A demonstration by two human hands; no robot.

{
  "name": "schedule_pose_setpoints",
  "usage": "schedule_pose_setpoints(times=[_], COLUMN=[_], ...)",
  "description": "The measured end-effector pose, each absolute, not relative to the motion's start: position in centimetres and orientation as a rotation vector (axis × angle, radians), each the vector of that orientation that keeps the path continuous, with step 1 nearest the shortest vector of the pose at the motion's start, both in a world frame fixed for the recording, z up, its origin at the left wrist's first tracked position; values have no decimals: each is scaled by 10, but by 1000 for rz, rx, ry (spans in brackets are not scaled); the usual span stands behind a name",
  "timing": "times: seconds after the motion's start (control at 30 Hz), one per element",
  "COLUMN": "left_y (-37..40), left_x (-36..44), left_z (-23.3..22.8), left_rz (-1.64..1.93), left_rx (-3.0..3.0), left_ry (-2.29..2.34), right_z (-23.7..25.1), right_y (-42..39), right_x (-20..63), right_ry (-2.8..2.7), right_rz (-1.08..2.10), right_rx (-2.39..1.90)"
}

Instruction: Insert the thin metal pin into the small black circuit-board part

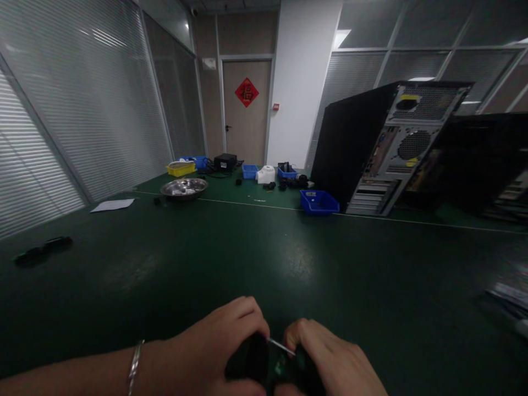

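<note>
At the bottom of the view, close to me, my left hand (pixel 223 341) is closed around one side of a dark object (pixel 251 357). My right hand (pixel 330 352) grips its other side, fingers bent over the edge. A thin, shiny metal rod (pixel 281 346) spans the gap between the two hands at the top of the object. Some green shows in the middle, but blur and the fingers hide its kind. The lower part is cut off by the frame edge.
A green table (pixel 198 264) stretches ahead. A black and green item (pixel 43 250) lies left, paper (pixel 113 205) behind it. Farther back are a metal bowl (pixel 183 188), blue tray (pixel 319 202), yellow basket (pixel 180 169) and white housing (pixel 266 175). A computer case (pixel 355 148) stands right.
</note>
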State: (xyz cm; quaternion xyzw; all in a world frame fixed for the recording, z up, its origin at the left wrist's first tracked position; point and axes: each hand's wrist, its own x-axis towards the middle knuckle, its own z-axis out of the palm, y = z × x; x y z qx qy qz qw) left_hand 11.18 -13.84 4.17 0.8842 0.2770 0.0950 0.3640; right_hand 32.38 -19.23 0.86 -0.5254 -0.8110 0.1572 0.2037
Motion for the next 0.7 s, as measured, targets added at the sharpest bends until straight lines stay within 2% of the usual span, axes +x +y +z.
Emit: schedule_pose_setpoints(times=[0.27,0.4,0.53,0.7], left_y=[-131,-133,-139,-145], left_x=[115,119,123,126], left_z=[24,20,19,19], left_rz=[405,449,436,421], left_rx=[1827,1554,1497,1464], left_ry=[690,687,692,649], right_z=[13,15,13,9], right_y=[-200,-201,-200,-200], right_x=[321,323,319,315], right_ry=[-2113,-1865,-1805,-1803], right_rz=[518,589,552,598], right_rx=[-1438,-1253,-1075,-1059])
